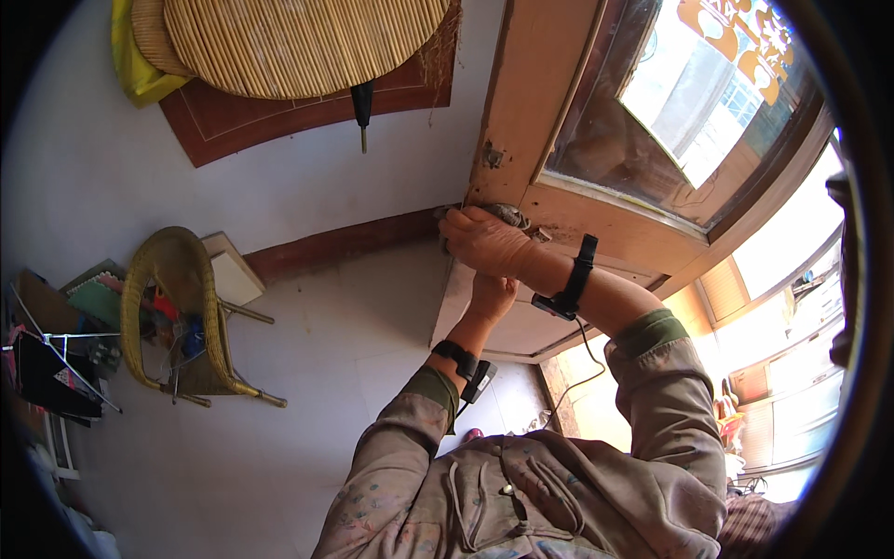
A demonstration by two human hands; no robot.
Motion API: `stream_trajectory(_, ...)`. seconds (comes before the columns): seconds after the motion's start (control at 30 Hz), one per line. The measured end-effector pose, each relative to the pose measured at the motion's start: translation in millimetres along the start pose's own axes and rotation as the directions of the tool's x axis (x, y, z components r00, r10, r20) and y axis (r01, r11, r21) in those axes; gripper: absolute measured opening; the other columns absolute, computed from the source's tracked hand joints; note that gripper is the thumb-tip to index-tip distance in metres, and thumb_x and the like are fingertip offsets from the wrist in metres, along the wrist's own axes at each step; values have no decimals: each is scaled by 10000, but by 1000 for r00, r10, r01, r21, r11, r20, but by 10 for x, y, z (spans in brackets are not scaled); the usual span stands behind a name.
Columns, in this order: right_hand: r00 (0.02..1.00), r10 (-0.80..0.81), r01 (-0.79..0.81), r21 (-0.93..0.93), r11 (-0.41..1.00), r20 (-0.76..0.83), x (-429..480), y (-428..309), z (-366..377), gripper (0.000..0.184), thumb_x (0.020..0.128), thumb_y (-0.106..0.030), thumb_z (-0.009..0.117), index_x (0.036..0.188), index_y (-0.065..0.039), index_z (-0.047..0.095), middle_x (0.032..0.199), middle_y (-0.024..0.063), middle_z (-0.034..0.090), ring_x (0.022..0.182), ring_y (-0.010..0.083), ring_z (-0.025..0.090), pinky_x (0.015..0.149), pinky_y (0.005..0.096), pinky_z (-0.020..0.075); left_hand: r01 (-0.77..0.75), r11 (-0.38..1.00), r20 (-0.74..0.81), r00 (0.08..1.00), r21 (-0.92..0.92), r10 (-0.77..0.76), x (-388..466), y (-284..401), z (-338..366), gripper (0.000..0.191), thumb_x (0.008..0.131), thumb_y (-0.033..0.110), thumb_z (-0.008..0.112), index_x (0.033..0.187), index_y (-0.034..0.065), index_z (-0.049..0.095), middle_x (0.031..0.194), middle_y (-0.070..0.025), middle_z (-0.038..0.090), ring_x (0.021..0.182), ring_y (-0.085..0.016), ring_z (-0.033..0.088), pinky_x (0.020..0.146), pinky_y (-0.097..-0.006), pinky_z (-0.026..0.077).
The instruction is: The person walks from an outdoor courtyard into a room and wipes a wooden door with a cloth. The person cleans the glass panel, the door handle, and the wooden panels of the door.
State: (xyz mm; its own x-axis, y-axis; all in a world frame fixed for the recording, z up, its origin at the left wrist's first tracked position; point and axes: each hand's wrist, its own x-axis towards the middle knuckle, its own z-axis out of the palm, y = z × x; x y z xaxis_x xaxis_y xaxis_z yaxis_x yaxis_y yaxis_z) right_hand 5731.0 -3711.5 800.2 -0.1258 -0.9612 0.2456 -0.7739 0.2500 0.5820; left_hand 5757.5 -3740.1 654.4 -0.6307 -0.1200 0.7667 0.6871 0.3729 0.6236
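My right hand (485, 241) is at the edge of a wooden door (538, 133), with its fingers curled around a grey, worn cloth (508, 214). Parts of that cloth stick out above the knuckles and beyond the fingertips. Just below, my left hand (494, 295) is raised close to the same spot. Its fingers are mostly hidden behind the right hand, so what they touch does not show. A rusty metal lock plate (492, 155) is set in the door's edge above the hands. The door has a glass pane (628, 133) in its upper part.
A wicker chair (167, 279) stands left, beside boards (230, 269) leaning on the wall. Round reed mats (307, 45) and a folded black umbrella (362, 105) hang on the wall. A cable (587, 374) trails from my right wrist strap (578, 272).
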Motion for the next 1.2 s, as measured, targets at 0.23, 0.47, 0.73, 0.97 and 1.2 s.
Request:
stream_trajectory(0.23,982,-26,14,-63,998,-186,-165,264,-333,128,620,-212,621,703,-135,682,1001,-30,604,998,165,527,874,281,430,20,996,118,993,-91,-9,77,74,-110,206,883,72,582,1074,13,631,926,-192,644,883,-405,608,783,-451,482)
stream_trajectory(0.47,955,170,-194,-80,978,-243,-897,406,-691,90,667,-170,653,744,-126,669,1222,35,594,1125,222,536,926,354,459,74,990,113,992,-116,-61,170,188,-141,200,939,111,563,1109,23,621,900,-157,650,806,-322,627,712,-388,502)
stream_trajectory(0.73,867,423,-451,-55,891,-263,-1968,363,-756,140,667,-121,642,802,-83,638,1271,78,559,1141,272,533,945,404,448,175,972,189,971,-156,-144,129,192,-163,248,968,147,551,1190,58,617,892,-105,643,790,-236,619,722,-338,499)
stream_trajectory(0.97,494,767,-829,44,558,-410,-2911,188,-544,215,707,8,634,921,-15,623,1288,115,518,1184,345,495,983,426,428,195,970,195,967,-143,-165,71,121,-149,272,971,130,539,1227,65,608,900,-81,649,802,-186,630,747,-306,504)
stream_trajectory(1.2,-180,857,-962,268,-51,-483,-3638,88,-571,371,807,46,638,1171,-3,586,1167,120,595,1046,310,622,878,369,528,227,967,234,952,-117,-196,67,105,-180,282,999,164,524,1240,43,605,902,-68,643,822,-150,621,772,-291,513)
